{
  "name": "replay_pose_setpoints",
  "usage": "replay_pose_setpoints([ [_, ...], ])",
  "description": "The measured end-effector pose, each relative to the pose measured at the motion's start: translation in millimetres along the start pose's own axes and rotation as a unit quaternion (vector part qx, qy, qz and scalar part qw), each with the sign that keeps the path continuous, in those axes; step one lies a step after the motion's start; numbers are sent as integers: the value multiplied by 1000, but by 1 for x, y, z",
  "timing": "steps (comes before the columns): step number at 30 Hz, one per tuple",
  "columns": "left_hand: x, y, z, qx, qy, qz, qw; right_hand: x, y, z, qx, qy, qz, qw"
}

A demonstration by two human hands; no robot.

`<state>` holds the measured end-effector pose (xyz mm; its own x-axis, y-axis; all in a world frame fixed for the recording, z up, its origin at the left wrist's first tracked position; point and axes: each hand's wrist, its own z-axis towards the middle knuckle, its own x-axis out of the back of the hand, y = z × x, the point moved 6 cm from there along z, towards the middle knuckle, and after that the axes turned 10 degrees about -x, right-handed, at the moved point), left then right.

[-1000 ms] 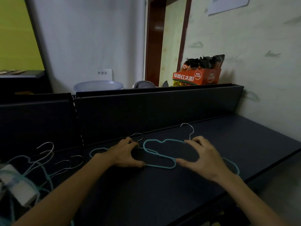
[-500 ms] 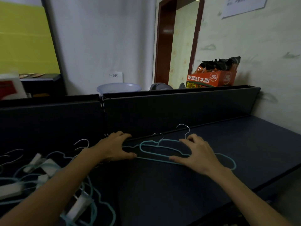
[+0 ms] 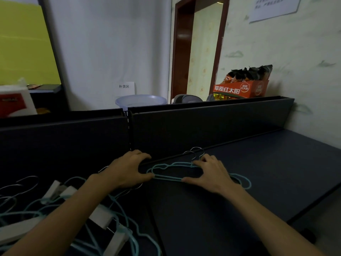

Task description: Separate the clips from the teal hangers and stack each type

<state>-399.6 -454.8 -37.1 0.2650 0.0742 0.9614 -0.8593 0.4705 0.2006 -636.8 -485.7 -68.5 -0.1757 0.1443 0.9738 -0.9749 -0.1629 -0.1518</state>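
Two teal hangers lie flat and stacked on the dark tabletop, hooks pointing toward the back panel. Left hand rests on the stack's left end, fingers lightly bent and spread, thumb tip touching the lower wire. Right hand lies over the stack's right half, fingers spread and nearly straight, thumb against the lower wire, fingertips near the hook bases. Neither hand is wrapped round the wire, as far as the dim light allows. The stack's right lobe shows past the right wrist.

Lower left: a loose pile of more hangers with white clips attached, tangled and overlapping; the left forearm crosses over it and hides part. Bare metal hooks stick out of the pile at far left. No separate heap of loose clips can be made out.

Surroundings: the back panel rises just behind the hands and blocks the near floor beyond. Above its edge: a pale blue basin, a small white sign on the wall, a grey object by the doorway, an orange carton of dark snack bags at right. A red and white box sits far left. A paper notice hangs top right.
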Motion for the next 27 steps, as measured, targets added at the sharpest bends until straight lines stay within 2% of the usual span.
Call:
replay_pose_setpoints([
  [13,0,-6,3,-27,16,50,998,-13,-1,9,1,-16,3,1000],
  [18,1,-8,4,-28,17,46,998,-15,-2,17,2,-44,9,999],
  [27,-4,-12,4,-17,10,44,999,-13,-3,16,5,-36,21,999],
])
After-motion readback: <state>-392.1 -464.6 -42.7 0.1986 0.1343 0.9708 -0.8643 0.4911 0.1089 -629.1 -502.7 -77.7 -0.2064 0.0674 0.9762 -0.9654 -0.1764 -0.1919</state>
